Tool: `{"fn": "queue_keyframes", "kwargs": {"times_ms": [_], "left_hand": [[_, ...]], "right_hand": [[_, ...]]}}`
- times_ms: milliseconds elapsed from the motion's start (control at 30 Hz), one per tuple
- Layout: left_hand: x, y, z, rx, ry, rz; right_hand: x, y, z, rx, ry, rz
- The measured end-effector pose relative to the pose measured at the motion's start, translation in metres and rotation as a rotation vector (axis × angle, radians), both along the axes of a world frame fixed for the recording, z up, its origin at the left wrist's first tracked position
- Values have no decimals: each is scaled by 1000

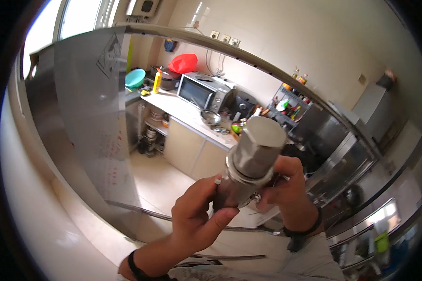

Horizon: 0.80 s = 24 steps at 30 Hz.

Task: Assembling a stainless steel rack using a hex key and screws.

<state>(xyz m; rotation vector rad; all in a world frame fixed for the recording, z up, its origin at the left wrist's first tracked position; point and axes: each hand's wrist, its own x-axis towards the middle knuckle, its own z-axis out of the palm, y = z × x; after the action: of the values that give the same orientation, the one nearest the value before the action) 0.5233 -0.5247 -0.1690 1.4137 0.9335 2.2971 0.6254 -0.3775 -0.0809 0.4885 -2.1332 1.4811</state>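
Note:
A silver metal canister with a faceted, flat-topped upper part and a collar round its middle is held up in front of me, tilted to the right. My left hand grips its lower body from the left, thumb across the near side. On the opposite side my right hand is closed at the collar, by a small shiny metal fitting. Just what the right fingers pinch is partly hidden. The canister's underside is out of sight between the hands. A dark band circles each wrist.
Beyond stands a counter bearing a microwave, a metal bowl, a yellow bottle and a red bag. A turquoise basin is at the left. A long metal rail crosses the view; shelves fill the lower right.

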Motion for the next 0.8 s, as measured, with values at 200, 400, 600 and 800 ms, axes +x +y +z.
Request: {"fn": "queue_keyframes", "kwargs": {"times_ms": [200, 400, 600, 800], "left_hand": [[6, 3, 3, -27, 17, -82], [14, 5, 11, -87, -2, 18], [7, 4, 10, -84, 168, 245], [-9, -17, 21, -196, 434, 513]], "right_hand": [[3, -5, -4, 1, -84, -57], [-2, -1, 0, -8, -97, 38], [-21, 9, 0, 52, -57, 161], [-30, 5, 10, 54, -341, 129]]}}
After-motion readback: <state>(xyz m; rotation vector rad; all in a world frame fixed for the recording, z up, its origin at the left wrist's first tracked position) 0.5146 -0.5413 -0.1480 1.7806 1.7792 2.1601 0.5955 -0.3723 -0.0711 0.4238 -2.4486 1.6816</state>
